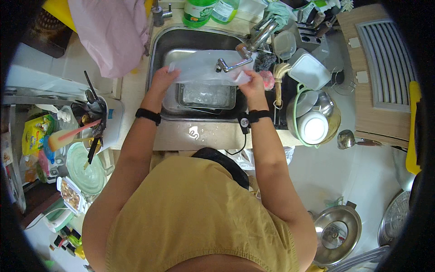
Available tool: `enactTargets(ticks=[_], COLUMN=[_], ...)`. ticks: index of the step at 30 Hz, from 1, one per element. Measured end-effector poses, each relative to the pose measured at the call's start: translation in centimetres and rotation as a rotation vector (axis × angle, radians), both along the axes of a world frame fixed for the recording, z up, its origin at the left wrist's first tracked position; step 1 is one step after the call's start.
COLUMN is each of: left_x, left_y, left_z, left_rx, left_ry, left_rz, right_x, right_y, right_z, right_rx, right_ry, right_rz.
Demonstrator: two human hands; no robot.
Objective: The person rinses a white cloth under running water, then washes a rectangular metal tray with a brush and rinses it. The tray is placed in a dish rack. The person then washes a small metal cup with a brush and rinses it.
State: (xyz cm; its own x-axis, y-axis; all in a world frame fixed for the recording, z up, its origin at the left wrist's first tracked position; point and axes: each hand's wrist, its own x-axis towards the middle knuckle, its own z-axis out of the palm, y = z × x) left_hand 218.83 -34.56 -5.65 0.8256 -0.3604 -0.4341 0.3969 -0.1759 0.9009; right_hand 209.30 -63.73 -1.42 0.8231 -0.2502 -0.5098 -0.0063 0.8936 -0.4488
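Observation:
A translucent white plastic sheet or bag (200,66) is stretched out above the stainless steel sink (167,114). My left hand (164,81) pinches its left end, and my right hand (253,85) grips its right end. Below the sheet's near edge, a rectangular metal tray (207,97) rests in the basin with something clear and shiny in it, perhaps water. The faucet's swivel spout (234,64) reaches over the sheet from the right. Part of the tray and the far basin floor are hidden behind the sheet.
Green detergent bottles (198,12) stand behind the sink. To the right lie a pink scrubber (266,80), a straw brush (279,81) and a green-rimmed basket (299,125) of bowls. A utensil bin (114,115) and a pink bag (112,37) are at left.

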Motion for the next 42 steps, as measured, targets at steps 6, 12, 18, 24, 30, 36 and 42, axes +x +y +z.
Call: enactTargets(ticks=[6, 12, 18, 24, 30, 36, 42], left_x=[-0.8, -1.1, 0.1, -0.1, 1.2, 1.4, 0.8], left_y=[-6.4, -11.1, -13.8, -11.0, -6.0, -1.7, 1.0], left_z=[-0.2, -3.5, -6.1, -2.3, -0.3, 2.9, 7.4], left_rx=[-0.152, -0.553, -0.797, -0.995, -0.665, -0.668, -0.688], left_ry=[0.308, 0.589, 0.596, 0.853, 0.626, 0.215, 0.038], left_rz=[0.038, 0.121, 0.136, 0.146, -0.041, 0.15, 0.138], right_x=[-3.3, -6.3, -8.8, -8.6, -6.0, -3.0, -0.2], right_y=[-3.0, -4.7, -5.5, -5.0, -1.9, 1.1, 4.4], right_z=[3.8, 6.9, 8.2, 6.7, 3.6, -0.1, -1.8], right_rx=[-0.361, -0.521, -0.66, -0.595, -0.588, -0.6, -0.658], right_ry=[-0.035, 0.011, 0.115, 0.098, 0.101, 0.306, 0.355], right_rz=[-0.005, -0.013, -0.089, -0.007, 0.114, 0.314, 0.421])
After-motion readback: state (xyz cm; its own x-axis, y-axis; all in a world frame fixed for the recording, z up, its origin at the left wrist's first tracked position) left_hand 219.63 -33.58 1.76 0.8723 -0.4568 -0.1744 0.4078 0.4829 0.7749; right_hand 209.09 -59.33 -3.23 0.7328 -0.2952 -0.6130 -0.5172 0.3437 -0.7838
